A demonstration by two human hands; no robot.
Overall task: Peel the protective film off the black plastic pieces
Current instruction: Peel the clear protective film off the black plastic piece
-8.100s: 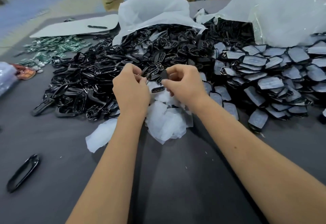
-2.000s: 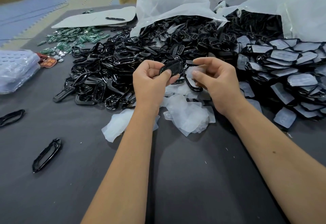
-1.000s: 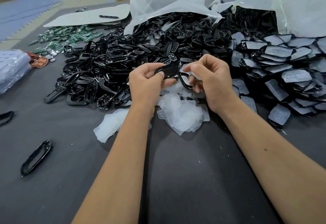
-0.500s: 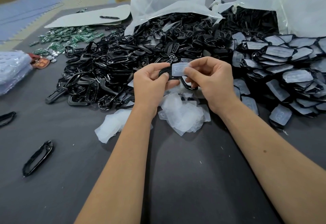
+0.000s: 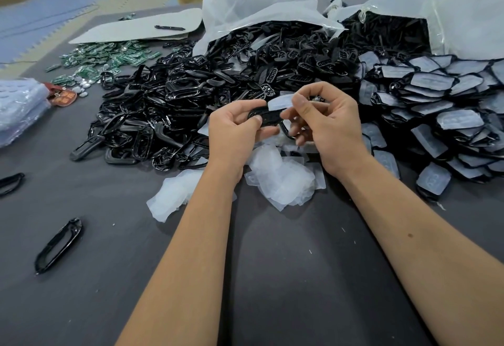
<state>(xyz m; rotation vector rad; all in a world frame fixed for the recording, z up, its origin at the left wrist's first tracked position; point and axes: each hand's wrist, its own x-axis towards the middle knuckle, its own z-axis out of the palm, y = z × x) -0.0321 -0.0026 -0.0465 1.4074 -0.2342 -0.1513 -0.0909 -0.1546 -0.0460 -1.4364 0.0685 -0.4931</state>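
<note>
above the table (image 5: 272,277), left hand (image 5: 231,130) grips black piece (image 5: 266,116), right hand (image 5: 327,125) pinches film (image 5: 279,103).

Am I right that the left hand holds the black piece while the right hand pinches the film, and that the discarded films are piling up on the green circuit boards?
Not quite. The head view shows the left hand holding the black piece and the right hand pinching the film, but the discarded films lie on the grey table, far from the green circuit boards.

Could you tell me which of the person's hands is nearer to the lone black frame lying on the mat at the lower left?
Left. The left hand is closer to the black frame, which lies down and to its left. The right hand is farther right, beyond the left hand.
</note>
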